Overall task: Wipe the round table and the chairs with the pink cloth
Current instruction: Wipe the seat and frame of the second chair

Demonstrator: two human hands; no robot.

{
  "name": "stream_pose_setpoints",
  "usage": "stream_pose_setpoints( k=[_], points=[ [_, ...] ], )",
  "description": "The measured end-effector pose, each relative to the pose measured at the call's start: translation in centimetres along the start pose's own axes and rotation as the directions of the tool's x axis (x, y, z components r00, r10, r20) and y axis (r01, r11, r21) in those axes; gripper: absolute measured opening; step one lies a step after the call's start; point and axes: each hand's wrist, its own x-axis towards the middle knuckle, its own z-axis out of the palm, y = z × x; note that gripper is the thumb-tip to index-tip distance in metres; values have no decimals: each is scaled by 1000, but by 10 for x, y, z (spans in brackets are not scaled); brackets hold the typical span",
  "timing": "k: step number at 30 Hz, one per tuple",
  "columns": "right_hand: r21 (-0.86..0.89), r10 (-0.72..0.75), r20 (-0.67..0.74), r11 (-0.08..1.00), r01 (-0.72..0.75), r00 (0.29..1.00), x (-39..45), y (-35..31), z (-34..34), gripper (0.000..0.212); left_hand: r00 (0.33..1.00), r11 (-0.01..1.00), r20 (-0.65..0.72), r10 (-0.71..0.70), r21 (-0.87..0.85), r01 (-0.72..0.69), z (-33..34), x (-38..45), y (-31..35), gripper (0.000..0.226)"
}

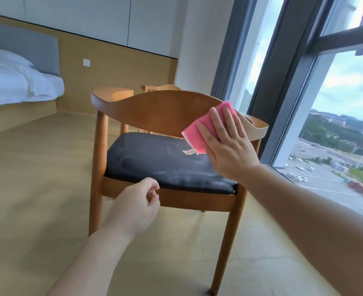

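Observation:
A wooden chair with a curved backrest and a dark seat cushion stands in front of me, facing me. My right hand lies flat with fingers spread, pressing the folded pink cloth against the inner right side of the backrest. A white tag hangs from the cloth's lower edge. My left hand hovers loosely curled just before the seat's front rail, holding nothing. The top of a second wooden chair peeks out behind the backrest. The round table is not in sight.
A bed with white linen stands at the far left against a wood-panelled wall. A tall window with dark frames runs along the right. Light wooden floor surrounds the chair.

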Motion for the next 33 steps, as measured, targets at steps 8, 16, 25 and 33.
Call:
stream_pose_setpoints(
  k=[8,16,25,33],
  points=[
    [286,337,53,897,-338,940,-58,28,29,72,998,996,50,43,78,-47,20,19,24,19],
    [472,583,276,610,-636,764,-85,52,52,69,996,989,77,52,131,-62,18,40,30,18],
    [389,409,377,744,-543,831,-151,12,66,77,994,986,112,3,166,-21,27,11,9,16],
    [241,115,522,931,-276,845,-204,-37,95,88,979,993,198,-42,116,19,34,-11,-38,16]
  ],
)
